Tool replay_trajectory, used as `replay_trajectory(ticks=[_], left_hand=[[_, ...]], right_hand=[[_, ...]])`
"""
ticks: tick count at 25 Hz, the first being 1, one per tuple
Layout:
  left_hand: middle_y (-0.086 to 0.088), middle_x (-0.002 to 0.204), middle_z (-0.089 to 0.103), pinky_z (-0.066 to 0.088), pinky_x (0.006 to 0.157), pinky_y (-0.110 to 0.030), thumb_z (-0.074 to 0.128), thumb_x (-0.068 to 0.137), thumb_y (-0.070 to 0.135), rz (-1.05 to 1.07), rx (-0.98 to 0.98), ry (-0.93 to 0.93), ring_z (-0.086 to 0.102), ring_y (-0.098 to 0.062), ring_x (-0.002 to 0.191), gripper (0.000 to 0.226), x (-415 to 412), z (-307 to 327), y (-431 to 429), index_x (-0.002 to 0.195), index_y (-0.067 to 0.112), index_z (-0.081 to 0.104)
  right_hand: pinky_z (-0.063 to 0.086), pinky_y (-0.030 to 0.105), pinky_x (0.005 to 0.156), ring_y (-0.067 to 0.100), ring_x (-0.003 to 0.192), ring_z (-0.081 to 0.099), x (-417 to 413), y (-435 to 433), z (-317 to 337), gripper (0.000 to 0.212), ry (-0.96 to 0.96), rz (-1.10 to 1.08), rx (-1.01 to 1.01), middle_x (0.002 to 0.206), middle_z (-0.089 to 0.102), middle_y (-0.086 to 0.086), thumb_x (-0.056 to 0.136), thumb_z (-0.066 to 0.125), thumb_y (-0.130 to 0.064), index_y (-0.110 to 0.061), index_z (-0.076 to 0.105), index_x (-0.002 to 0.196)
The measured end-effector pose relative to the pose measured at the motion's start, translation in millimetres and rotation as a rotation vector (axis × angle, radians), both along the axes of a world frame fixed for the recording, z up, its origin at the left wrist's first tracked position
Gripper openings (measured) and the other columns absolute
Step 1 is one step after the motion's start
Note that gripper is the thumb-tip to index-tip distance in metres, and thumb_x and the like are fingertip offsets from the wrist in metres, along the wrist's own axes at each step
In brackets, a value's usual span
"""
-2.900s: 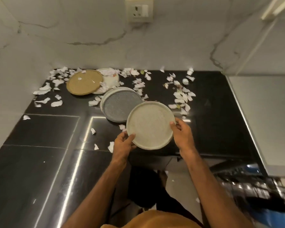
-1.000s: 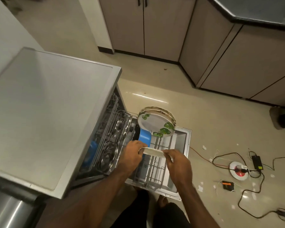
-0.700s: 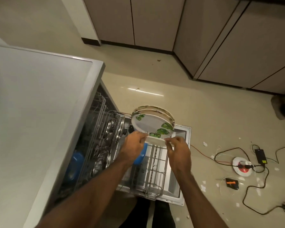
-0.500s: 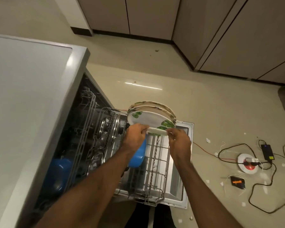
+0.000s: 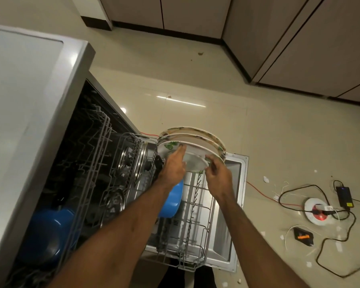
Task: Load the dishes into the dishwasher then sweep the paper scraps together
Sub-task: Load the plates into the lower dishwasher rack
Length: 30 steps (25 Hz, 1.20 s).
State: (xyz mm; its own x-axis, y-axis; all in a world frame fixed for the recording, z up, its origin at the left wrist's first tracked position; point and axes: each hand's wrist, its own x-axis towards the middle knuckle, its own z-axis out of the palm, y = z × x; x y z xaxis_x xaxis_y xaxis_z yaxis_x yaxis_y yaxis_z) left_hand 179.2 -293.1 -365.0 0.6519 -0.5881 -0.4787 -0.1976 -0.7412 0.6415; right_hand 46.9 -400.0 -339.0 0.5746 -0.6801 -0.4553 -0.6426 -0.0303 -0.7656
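Note:
A pale cream plate (image 5: 195,163) stands on edge in the pulled-out lower rack (image 5: 197,215) of the open dishwasher (image 5: 50,113). It sits just in front of leaf-patterned plates (image 5: 192,138) racked upright behind it. My left hand (image 5: 173,166) holds the cream plate's left rim, its fingers reaching up onto the nearest leaf-patterned plate. My right hand (image 5: 219,176) pinches the right rim with curled fingers. The plate's lower part is hidden behind my hands.
A blue bowl (image 5: 172,201) sits in the rack under my left wrist, and another blue bowl (image 5: 48,235) lies deeper inside. Steel dishes (image 5: 123,161) fill the rack's left side. Cables, a round socket (image 5: 318,212) and small paper scraps lie on the floor to the right.
I carried the cream plate from the black counter to the dishwasher. Over the last second it went from flat above the rack to upright against the leaf-patterned plates.

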Motion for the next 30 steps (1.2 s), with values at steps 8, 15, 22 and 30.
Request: replay_trajectory(ticks=[8, 15, 22, 30], left_hand=[[0.002, 0.17, 0.023, 0.023, 0.128, -0.033, 0.057, 0.104, 0.016, -0.053, 0.006, -0.114, 0.024, -0.015, 0.156, 0.067, -28.0, 45.1, 35.4, 0.163, 0.02, 0.026], [0.005, 0.169, 0.019, 0.014, 0.126, -0.024, 0.061, 0.1, 0.013, -0.056, -0.127, -0.274, 0.017, -0.009, 0.155, 0.071, -79.2, 158.4, 59.5, 0.162, 0.016, 0.028], [0.005, 0.169, 0.025, 0.026, 0.126, -0.03, 0.058, 0.098, 0.017, 0.129, -0.209, -0.313, 0.025, -0.005, 0.154, 0.073, -127.8, 260.1, 102.8, 0.163, 0.018, 0.027], [0.003, 0.17, 0.024, 0.022, 0.128, -0.036, 0.059, 0.098, 0.02, 0.402, -0.067, -0.494, 0.018, -0.008, 0.156, 0.071, -170.0, 328.0, 223.3, 0.163, 0.019, 0.029]], right_hand=[[0.041, 0.017, 0.102, 0.003, 0.123, 0.055, -3.6, 12.7, 73.2, 0.041, -0.04, 0.193, -0.015, 0.144, 0.058, -0.008, 0.106, 0.058, -0.016, -0.024, 0.058, 0.146], [0.037, 0.04, 0.123, 0.003, 0.146, 0.039, -29.8, 37.1, 158.0, 0.049, -0.112, 0.437, -0.072, 0.16, 0.045, -0.015, 0.108, 0.055, -0.028, -0.035, 0.044, 0.155], [0.035, 0.045, 0.125, 0.003, 0.148, 0.039, -57.5, 80.1, 247.5, 0.055, -0.225, 0.592, -0.053, 0.161, 0.042, -0.021, 0.107, 0.056, -0.041, -0.044, 0.036, 0.158], [0.041, 0.043, 0.122, 0.008, 0.147, 0.043, -52.1, 172.3, 315.6, 0.059, -0.282, 0.998, -0.123, 0.162, 0.04, -0.018, 0.105, 0.06, -0.033, -0.044, 0.035, 0.158]])
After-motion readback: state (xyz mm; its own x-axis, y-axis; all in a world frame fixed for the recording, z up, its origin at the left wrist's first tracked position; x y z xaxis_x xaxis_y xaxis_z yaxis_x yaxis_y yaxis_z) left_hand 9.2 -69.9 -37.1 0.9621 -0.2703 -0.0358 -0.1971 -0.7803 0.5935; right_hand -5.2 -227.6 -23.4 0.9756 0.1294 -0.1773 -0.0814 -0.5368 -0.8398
